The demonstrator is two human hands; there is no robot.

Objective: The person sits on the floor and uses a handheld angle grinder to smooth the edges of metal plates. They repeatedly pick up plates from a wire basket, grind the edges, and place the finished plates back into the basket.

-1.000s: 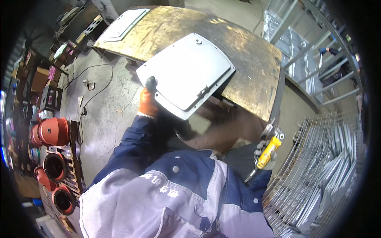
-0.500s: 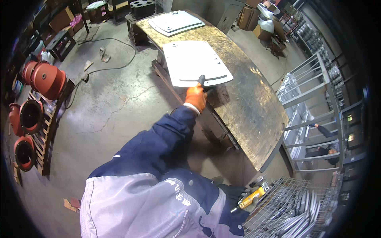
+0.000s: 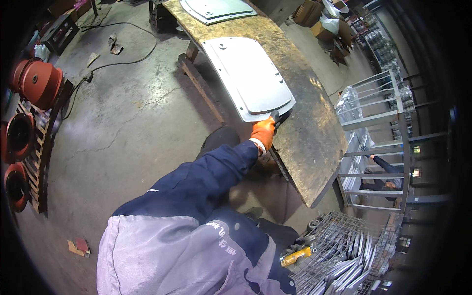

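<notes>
A white panel [image 3: 253, 78] with a raised middle, rounded corners and small holes lies on the worn wooden tabletop [image 3: 314, 142]. Its left side overhangs the table's left edge. My left hand [image 3: 264, 132], in an orange glove with dark fingertips, grips the panel's near edge, thumb on top and the other fingers mostly hidden. Low at the right, my right hand [image 3: 287, 251], dark-gloved and partly hidden by my jacket, holds a yellow power tool [image 3: 297, 256] beside my leg. A second, similar panel [image 3: 219, 10] rests at the table's far end.
A wire basket [image 3: 339, 231] of metal strips stands right of my legs. Beyond the table's right side is a grey metal frame [image 3: 376, 120], with another person [image 3: 386, 179] behind it. Red round housings [image 3: 42, 83] sit on a pallet at left. A black cable [image 3: 123, 63] crosses the floor.
The near panel has slid along the table toward me and turned slightly, with my left hand still at its near edge. The view has shifted a little; the yellow tool stays low at the right.
</notes>
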